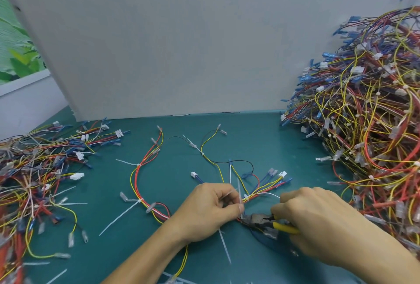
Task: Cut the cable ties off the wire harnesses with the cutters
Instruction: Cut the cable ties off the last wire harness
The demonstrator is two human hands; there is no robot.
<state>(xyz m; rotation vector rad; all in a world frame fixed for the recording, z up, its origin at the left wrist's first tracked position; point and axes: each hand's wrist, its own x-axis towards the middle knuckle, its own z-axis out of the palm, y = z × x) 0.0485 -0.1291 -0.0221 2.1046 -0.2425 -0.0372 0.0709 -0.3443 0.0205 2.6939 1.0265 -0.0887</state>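
Head cam: my left hand (211,208) pinches the harness (258,195) by its white cable tie (239,190), right hand (318,220) curled round the cutters (258,219) just below, so I'd nip the strap only, w/o nicking wires or thumb.

Pinching the wire harness (252,196) with left grip (211,206), thumb against forefinger, knuckles up. Clasping the cutters (259,220) in right grip (311,222), fingers curled, probably round both handles, though hidden under the palm. Reaching in on bare forearms (145,258) from the near edge, wrists converging.
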